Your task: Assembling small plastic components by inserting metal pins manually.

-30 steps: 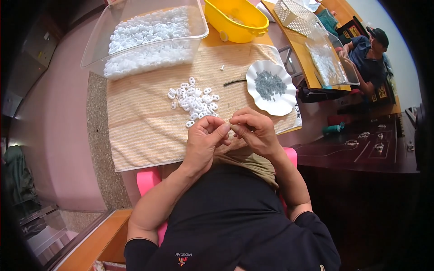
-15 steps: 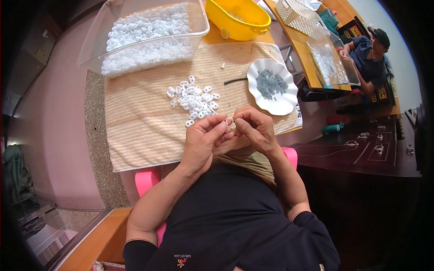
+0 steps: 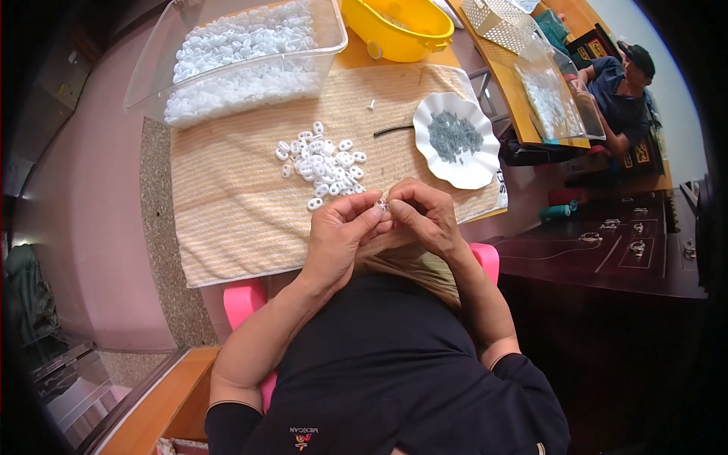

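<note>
My left hand pinches a small white plastic piece between thumb and fingertips. Close against it, my right hand is closed in a pinch too; whatever its fingertips hold is too small to name. Just beyond both hands lies a loose pile of white oval plastic pieces with two holes. Right of the pile, a white wavy-rimmed plate carries many tiny grey pieces. A thin dark stick lies at the plate's left side, and a small white peg farther back.
A striped towel covers the table. At the back stand a clear bin full of white pieces and a yellow tub. A person sits at another table on the right. Pink chair arms flank me.
My hands stay pinched together, with the right fingertips shifted slightly closer to the white piece. The table scene sits slightly higher and farther left in view.
</note>
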Tool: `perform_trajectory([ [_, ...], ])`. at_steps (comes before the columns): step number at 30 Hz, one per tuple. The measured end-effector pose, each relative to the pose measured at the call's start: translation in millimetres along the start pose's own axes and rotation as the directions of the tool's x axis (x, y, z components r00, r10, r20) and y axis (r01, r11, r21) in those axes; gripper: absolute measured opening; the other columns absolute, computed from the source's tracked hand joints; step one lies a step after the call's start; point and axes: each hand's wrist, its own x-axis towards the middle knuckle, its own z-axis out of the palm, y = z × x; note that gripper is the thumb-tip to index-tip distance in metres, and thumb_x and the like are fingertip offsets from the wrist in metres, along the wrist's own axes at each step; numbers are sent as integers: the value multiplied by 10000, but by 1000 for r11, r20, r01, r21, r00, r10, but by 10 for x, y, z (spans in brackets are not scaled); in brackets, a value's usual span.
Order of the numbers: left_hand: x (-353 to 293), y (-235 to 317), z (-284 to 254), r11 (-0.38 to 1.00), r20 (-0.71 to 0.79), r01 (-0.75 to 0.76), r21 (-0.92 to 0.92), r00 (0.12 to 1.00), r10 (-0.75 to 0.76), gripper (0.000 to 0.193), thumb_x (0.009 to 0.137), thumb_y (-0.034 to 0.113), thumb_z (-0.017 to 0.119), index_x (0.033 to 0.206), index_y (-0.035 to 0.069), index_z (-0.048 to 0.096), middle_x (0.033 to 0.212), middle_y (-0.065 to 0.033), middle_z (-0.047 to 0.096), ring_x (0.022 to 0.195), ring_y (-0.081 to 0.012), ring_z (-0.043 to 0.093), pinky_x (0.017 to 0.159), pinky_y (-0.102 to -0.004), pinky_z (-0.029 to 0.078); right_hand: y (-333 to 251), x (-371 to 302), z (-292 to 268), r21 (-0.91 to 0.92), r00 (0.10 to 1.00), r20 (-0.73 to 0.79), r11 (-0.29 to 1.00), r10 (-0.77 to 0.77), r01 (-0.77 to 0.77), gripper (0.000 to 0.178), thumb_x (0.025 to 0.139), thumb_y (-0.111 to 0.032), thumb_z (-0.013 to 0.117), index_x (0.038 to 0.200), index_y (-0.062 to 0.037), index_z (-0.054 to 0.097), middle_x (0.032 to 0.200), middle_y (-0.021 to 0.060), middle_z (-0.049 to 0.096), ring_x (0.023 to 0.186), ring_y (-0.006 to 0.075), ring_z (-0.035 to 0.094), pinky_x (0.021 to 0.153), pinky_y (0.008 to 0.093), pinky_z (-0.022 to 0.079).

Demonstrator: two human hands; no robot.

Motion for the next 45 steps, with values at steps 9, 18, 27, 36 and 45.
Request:
perform_trajectory([
  [9, 7, -13, -13, 1000, -2, -18, 25, 1000, 18, 235, 887, 7, 620, 1108, -66, 594, 921, -108, 663, 791, -136, 655, 737, -228, 563, 1, 7, 19, -59, 998, -34, 997, -53, 51, 81, 889, -52, 618, 874, 27, 613, 814, 34, 589, 725, 79, 528, 634, 221, 420],
  [18, 3, -14, -8, 998, -14, -15, 62, 1000, 16, 223, 879, 13, 632, 1089, -61, 614, 900, -95, 668, 769, -120, 646, 717, -217, 555, 2, 2, 0, -91, 999, 20, 995, -36, 38, 80, 896, -46, 588, 906, 31, 606, 885, 54, 600, 795, 99, 538, 705, 227, 439],
  [27, -4, -14, 6, 997, -5, -12, 76, 1000, 12, 221, 884, 19, 630, 1094, -53, 625, 903, -87, 670, 768, -109, 642, 718, -214, 551, -19, -1, 0, -128, 999, 22, 991, -33, 36, 113, 907, -80, 586, 890, 29, 607, 858, 57, 603, 795, 116, 544, 711, 241, 440],
  [36, -13, -35, 0, 994, 1, -34, 106, 999, 34, 224, 887, 13, 623, 1100, -54, 627, 899, -74, 669, 762, -92, 629, 712, -199, 536, 22, -4, 34, -162, 995, 24, 982, -95, 98, 113, 908, -79, 591, 875, 28, 601, 853, 60, 603, 778, 118, 541, 687, 245, 437],
  [45, -13, -58, 7, 986, 5, -92, 140, 996, 92, 228, 890, 12, 617, 1103, -68, 618, 887, -78, 669, 765, -94, 628, 715, -202, 534, -92, -12, 91, 56, 999, -22, 997, 47, -46, 113, 921, -70, 583, 886, 31, 618, 850, 43, 612, 791, 103, 551, 717, 237, 445],
])
